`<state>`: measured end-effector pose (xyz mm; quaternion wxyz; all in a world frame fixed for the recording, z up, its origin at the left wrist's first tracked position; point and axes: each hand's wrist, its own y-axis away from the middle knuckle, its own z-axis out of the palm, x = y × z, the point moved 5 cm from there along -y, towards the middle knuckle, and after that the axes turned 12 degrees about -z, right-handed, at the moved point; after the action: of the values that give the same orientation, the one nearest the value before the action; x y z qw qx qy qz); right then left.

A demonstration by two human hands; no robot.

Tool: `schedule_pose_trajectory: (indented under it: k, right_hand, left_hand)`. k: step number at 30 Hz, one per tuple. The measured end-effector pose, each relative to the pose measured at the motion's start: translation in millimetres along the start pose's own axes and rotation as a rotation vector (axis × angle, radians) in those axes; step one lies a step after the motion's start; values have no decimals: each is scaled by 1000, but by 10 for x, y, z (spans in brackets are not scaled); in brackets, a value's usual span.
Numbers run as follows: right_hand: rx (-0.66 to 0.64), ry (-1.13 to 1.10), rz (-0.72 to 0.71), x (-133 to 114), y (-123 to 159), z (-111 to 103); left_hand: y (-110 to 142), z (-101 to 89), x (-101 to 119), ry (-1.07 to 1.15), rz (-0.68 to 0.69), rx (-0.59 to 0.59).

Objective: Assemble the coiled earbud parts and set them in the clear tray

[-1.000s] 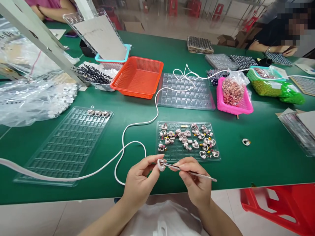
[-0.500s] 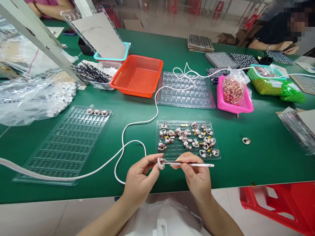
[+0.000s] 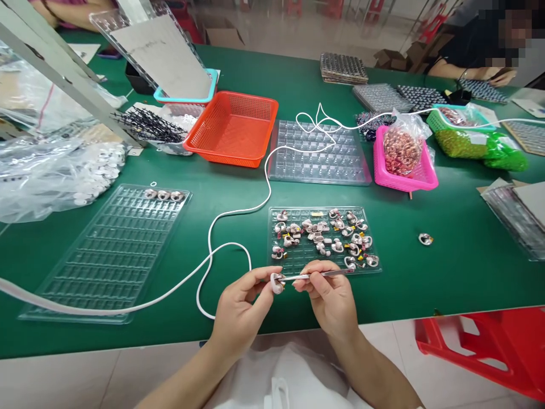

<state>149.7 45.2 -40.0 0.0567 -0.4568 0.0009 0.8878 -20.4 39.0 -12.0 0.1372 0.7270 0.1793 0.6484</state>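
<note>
While the left hand (image 3: 242, 309) pinches a small white part (image 3: 276, 284) between thumb and fingertips, the right hand (image 3: 330, 298) grips a slim metal tool (image 3: 293, 277) like a pen, its tip touching the part from the right. The part is held up over the near edge of the green table (image 3: 395, 295), between the two hands. Whether the tip presses on something inside it is too small to tell.

The step in hand looks to be fine work on the inner side of this one part. As I judge it, the next move calls for a firm left pinch and small, controlled motions of the tip, with light pressure so that the part does not slip or turn.

Just beyond the hands lies a clear tray (image 3: 304, 255) of similar loose parts, many with yellow or reddish bits attached. To the left, a longer tray (image 3: 97, 255) carries three rounded pieces (image 3: 163, 195) at its far end. A lone part (image 3: 424, 238) lies on the table to the right, and a white cable (image 3: 230, 244) loops between the trays.
</note>
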Motion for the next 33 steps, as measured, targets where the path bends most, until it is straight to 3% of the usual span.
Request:
schedule_pose_trajectory:
  k: [5,9,14,17,20,27,33]
  right_hand:
    - [33,-89,90,75,2,-8]
    - [13,-120,83,96,19,-7]
    - [-11,62,-146,-11,66,-36]
    - [-84,247,-337,-116,120,-22]
    - [-171,395,-433,-180,160,10]
    - [-198,492,-471,-452,43,-2]
    - [-481,787,-341,-534,-9,61]
  left_hand:
    - [-5,27,-31,42,-29,-58]
    - [-11,39,-30,73,-26,-76]
    - [-11,46,-17,125,-53,-49]
    - [-7,56,3,143,-67,-45]
    - [-9,61,-4,156,-78,-51]
    - [-79,97,-149,393,-237,-173]
    - [-77,210,-114,572,-408,-363]
